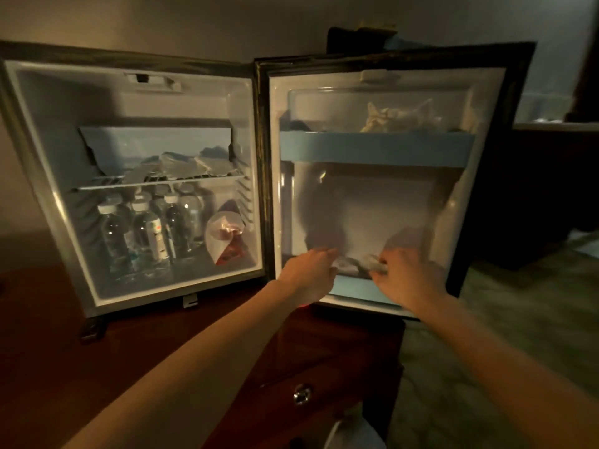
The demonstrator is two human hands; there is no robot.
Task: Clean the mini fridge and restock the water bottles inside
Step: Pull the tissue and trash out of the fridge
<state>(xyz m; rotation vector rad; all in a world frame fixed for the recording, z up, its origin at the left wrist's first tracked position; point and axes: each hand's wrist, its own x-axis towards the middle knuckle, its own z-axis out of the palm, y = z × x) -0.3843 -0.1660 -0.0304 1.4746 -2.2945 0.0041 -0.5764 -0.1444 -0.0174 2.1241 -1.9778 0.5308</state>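
Both forearms reach from the near edge over the wooden surface (97, 351) into the lower door shelf (353, 286) of the mini fridge (136, 98). Whether each grip is clamped or apart I cannot tell: the left hand (311, 270) and right hand (408, 273) are blurred, flanking something crumpled (351, 265), perhaps a cloth or wrapper. Left of that shelf, inside the cabinet, water bottles (146, 228) already stand under the wire rack (162, 181), beside a red-and-white bag (227, 234). Judging by this, bottles are partly stocked, while clearing and wiping seem unfinished: clutter remains on the rack and in the upper door bin (379, 115).
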